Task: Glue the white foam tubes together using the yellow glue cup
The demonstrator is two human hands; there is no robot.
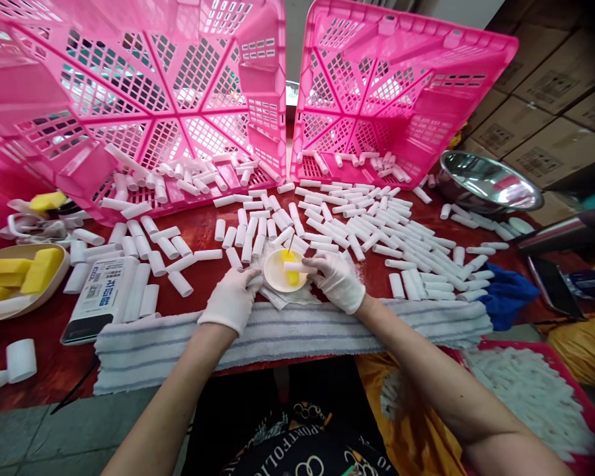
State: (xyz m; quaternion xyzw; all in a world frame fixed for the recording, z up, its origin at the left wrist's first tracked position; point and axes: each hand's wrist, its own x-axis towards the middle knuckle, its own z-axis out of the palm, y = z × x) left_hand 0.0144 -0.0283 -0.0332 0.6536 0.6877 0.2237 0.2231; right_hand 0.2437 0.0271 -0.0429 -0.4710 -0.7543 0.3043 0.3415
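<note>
My right hand [340, 281], in a white glove, pinches one end of a short white tube [296, 267]. The tube lies level over a small white bowl [272, 274], in front of a piece of yellow sponge [291, 277] inside it. A thin stick rises from the sponge. My left hand [231, 299], also gloved, is closed at the bowl's left side; what its fingers hold is too unclear to name. Under the bowl lies a crumpled white cloth or paper [281, 299]. Many loose white tubes [337, 231] lie just beyond both hands.
Two pink crates [292, 116] lie tipped on their sides behind the tubes. A striped towel [297, 327] lines the red table's front edge. At left are a scale-like device [102, 291] and a dish [62, 268] of yellow sponges. A metal basin [490, 182] stands right.
</note>
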